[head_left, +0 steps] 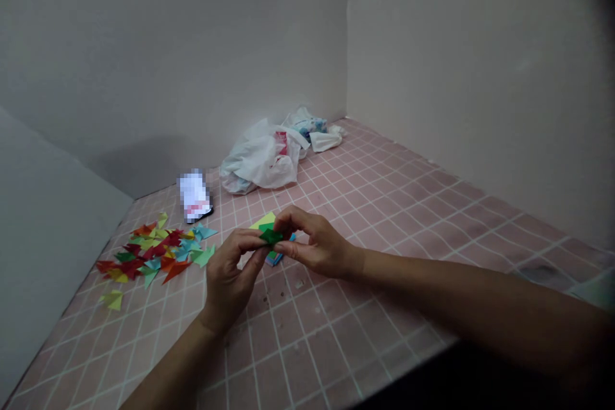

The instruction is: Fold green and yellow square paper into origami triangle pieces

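A small folded piece of green paper [271,236] is held up between my two hands. My left hand [231,274] pinches its left side between thumb and fingers. From the right, my right hand [312,242] grips the other side with thumb and fingertips. Behind and below the hands lies a stack of coloured paper [263,221], with yellow, green and blue sheets showing at its edges; the hands cover most of it. To the left is a loose pile of folded paper pieces [156,248] in red, orange, yellow, green and light blue.
A phone [195,196] with a lit, blurred screen rests near the back wall. Beside it sit a white plastic bag [262,157] and more crumpled packaging [317,130]. The pink tiled-pattern tabletop [375,186] meets grey walls at the back and right.
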Motion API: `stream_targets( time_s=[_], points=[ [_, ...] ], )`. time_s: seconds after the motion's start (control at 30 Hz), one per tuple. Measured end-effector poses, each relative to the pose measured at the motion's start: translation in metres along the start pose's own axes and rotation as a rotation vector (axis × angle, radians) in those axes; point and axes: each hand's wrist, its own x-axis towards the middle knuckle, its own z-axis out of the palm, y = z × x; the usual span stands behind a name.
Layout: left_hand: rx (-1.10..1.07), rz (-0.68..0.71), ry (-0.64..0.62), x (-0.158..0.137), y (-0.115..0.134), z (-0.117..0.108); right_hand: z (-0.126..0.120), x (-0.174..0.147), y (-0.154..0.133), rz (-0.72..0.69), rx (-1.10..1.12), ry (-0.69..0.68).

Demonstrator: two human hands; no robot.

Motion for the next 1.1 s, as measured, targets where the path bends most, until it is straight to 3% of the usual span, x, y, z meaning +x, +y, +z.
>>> stream_targets(
  time_s=[0.17,0.27,0.43,0.57,0.93,1.1],
  points=[
    [0.003,0.013,-0.001,-0.001,-0.003,0.000,0.000,0.001,0.000,-0.050,-0.019,0.004],
    [-0.015,-0.036,0.022,-0.004,-0.001,0.002,0.000,0.001,-0.002,-0.004,-0.050,0.023],
    [-0.103,-0.296,0.169,-0.006,0.008,0.009,0.002,0.000,-0.003,0.042,-0.046,0.030],
    [-0.302,-0.439,0.122,-0.001,0.012,0.014,0.003,-0.001,-0.001,0.040,-0.062,0.033],
    [-0.422,-0.540,0.117,0.001,0.012,0.014,-0.001,0.000,0.002,0.082,-0.081,0.015],
    [-0.391,-0.505,0.132,0.001,0.010,0.015,-0.001,0.000,0.002,0.103,-0.081,0.022]
  ],
)
